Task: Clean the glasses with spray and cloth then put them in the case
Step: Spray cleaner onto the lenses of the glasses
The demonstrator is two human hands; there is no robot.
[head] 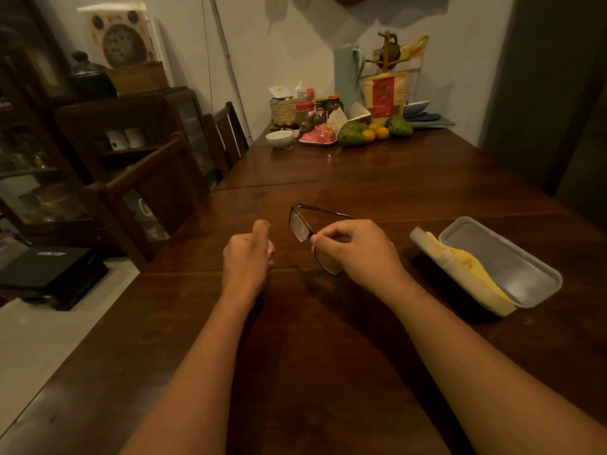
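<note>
Near the middle of the frame, the left hand is curled closed, perhaps around a small thing. The right hand pinches the glasses above the table. At the right lies the open case with a yellow cloth inside.

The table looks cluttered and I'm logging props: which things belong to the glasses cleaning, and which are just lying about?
Job:
- glasses, pinched in the right hand
- open case with yellow cloth inside
- left hand, closed; any spray is hidden

Lying about:
- white bowl
- fruit
- woven basket
- jars
- red pouch
</note>
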